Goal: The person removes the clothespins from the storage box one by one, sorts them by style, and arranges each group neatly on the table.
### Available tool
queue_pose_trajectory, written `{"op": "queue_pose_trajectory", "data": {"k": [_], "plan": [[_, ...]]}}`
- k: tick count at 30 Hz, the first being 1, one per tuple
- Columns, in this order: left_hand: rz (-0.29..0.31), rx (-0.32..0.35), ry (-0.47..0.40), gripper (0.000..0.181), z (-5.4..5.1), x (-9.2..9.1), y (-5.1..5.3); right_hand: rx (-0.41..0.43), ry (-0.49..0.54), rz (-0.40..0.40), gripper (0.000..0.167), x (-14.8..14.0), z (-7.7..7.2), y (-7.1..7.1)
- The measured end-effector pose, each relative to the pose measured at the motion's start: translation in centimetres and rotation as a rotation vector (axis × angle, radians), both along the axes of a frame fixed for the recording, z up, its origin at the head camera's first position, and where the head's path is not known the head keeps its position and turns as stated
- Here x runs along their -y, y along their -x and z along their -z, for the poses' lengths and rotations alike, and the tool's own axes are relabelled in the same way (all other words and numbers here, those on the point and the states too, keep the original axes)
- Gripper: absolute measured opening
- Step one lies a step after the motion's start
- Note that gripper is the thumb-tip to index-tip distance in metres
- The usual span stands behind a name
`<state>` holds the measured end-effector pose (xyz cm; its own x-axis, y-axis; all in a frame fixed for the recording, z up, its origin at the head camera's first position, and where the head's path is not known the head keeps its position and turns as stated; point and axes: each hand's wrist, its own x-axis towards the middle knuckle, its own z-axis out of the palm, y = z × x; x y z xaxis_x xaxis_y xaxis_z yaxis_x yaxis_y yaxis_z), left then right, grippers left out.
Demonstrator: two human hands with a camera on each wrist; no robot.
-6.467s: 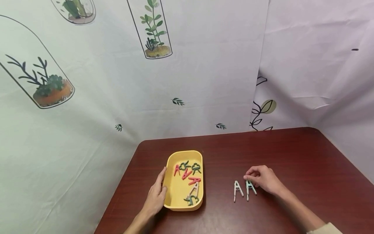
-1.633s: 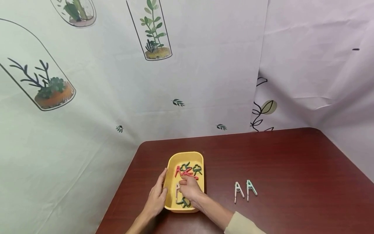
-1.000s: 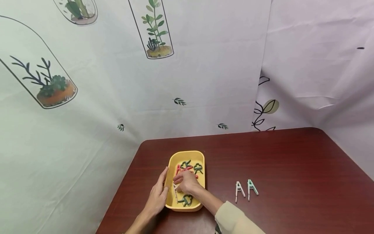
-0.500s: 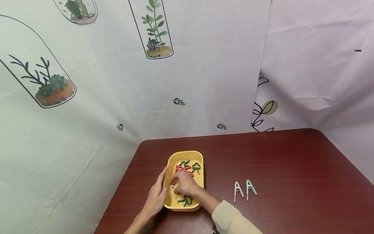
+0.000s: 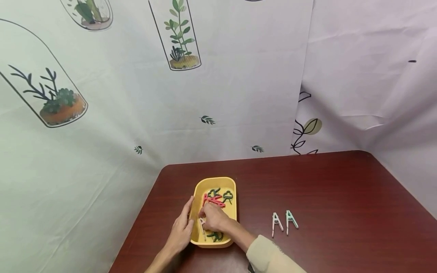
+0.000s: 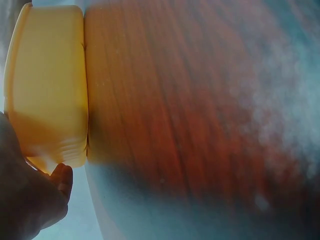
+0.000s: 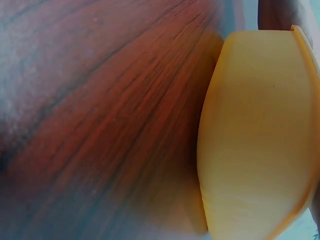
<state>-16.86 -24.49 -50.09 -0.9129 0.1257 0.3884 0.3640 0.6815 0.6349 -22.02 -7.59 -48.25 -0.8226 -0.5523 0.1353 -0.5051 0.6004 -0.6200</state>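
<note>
in the head view, a pale, slim clip [image 5: 203,230] is pinched by the right hand [image 5: 215,218] inside a yellow tray [image 5: 212,245] touched by the straight-fingered left hand [image 5: 181,228]. the tray's smooth wall [image 6: 47,75] is seen from the left wrist, its rim [image 7: 304,51] from the right.

Tray [image 7: 257,130] beside the left hand [image 5: 181,229]: plastic, smooth walls, low sheen. Red clips [image 5: 218,203] and dark green clips [image 5: 227,195] about the right hand [image 5: 216,217]: smooth plastic. Pale clip [image 5: 202,223] at the right hand's fingers: plastic. White clip [image 5: 276,220] and mint clip [image 5: 291,218], right of the right hand: plastic. Desk [image 5: 327,189] beneath both hands: wood-grain surface, smooth, slightly glossy. Backdrop [image 5: 246,94] beyond the hands: cloth, matt, creased. Sleeve [image 5: 273,258] behind the right hand: matt cloth.
</note>
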Motion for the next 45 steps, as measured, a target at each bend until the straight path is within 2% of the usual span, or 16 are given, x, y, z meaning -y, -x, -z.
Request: {"op": "queue_pose_trajectory", "data": {"k": [4, 9, 16, 22, 29, 35, 38, 45], "plan": [[0.006, 0.0, -0.002, 0.077, 0.0, 0.1, 0.0, 0.043, 0.056, 0.018, 0.026, 0.0, 0.3, 0.3], [0.011, 0.005, -0.012, 0.077, 0.0, 0.1, 0.0, 0.11, 0.182, 0.052, 0.029, 0.0, 0.5, 0.5], [0.007, 0.002, 0.006, 0.077, 0.0, 0.1, 0.0, 0.265, 0.404, 0.134, 0.031, 0.1, 0.2, 0.5], [0.008, 0.015, -0.006, 0.076, -0.1, 0.1, 0.0, 0.437, 0.671, 0.211, 0.034, -0.1, -0.2, 0.5], [0.012, 0.005, -0.019, 0.076, 0.0, 0.0, 0.0, 0.527, 0.839, 0.301, 0.042, -0.7, -0.6, 0.7], [0.027, 0.003, -0.034, 0.075, 0.2, 0.0, 0.0, 0.575, 0.978, 0.303, 0.041, -0.8, -0.7, 0.9], [0.028, 0.01, -0.039, 0.076, 0.1, 0.0, 0.0, 0.589, 1.008, 0.299, 0.043, -0.8, -1.0, 0.9], [0.026, 0.005, -0.022, 0.076, 0.0, 0.0, 0.1, 0.689, 1.069, 0.245, 0.049, -1.7, -2.4, 0.7]]}}
